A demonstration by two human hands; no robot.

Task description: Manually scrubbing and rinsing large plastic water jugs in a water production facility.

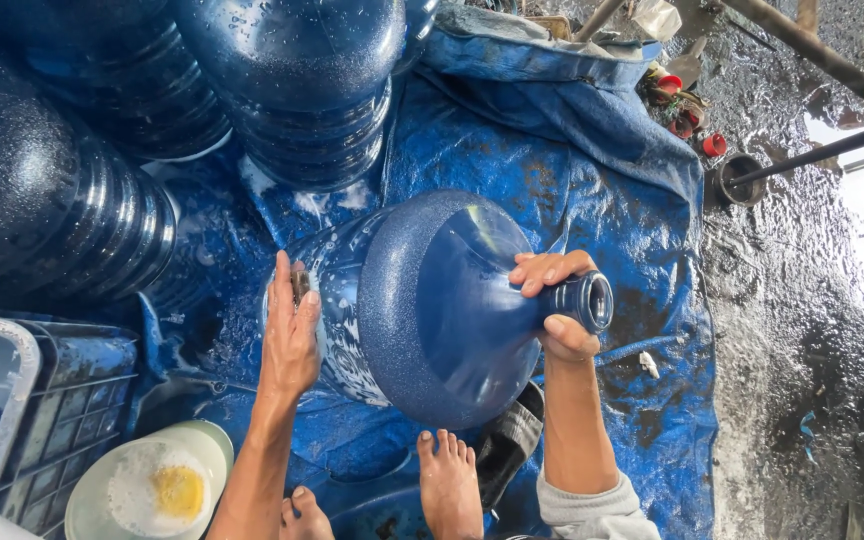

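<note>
A large blue water jug [432, 310] lies on its side on a wet blue tarp [592, 160], its open neck pointing right. My right hand [557, 305] grips the neck just behind the mouth. My left hand [290, 330] presses flat against the jug's soapy ribbed body with a small dark scrubber under the fingers. My bare feet [447, 480] rest on the tarp just below the jug.
Several more blue jugs [292, 80] stand at the top and left. A white bowl [152, 490] with foam and a yellow sponge sits bottom left beside a grey crate [62, 410]. Wet concrete floor [812, 330], red caps [714, 144] and metal legs lie right.
</note>
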